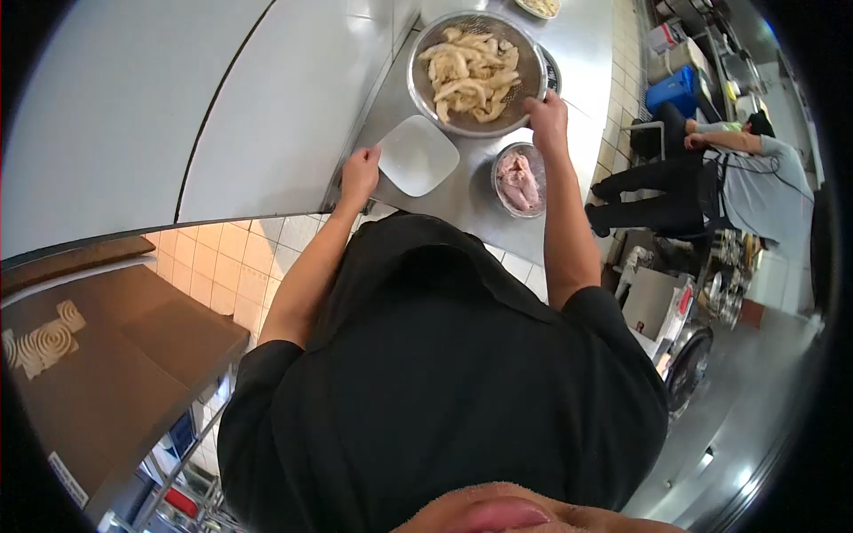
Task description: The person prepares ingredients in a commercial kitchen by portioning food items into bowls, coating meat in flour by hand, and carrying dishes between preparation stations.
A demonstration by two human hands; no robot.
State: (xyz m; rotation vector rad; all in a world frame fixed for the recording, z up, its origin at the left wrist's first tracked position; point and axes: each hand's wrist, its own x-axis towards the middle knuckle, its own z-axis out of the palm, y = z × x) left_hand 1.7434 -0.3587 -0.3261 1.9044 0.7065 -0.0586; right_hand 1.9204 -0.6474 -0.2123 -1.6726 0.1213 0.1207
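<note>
My left hand (361,178) is closed on the near left corner of a white square bowl (418,158), which looks empty. My right hand (548,123) grips the near right rim of a metal colander (530,67). Pale yellowish strips of food (471,73), perhaps coated meat, lie heaped in the colander. Close below my right hand stands a small metal bowl (498,197) with pink raw meat (519,182) in it. The colander sits beyond the white bowl, partly over another round container (553,75) whose contents are mostly hidden.
The steel counter (471,200) runs along a white cabinet wall (275,98) on the left. Another bowl of pale food (540,7) stands at the far end. On the right, a co-worker (720,178) is near shelves and pans. A brown box (115,338) lies at lower left.
</note>
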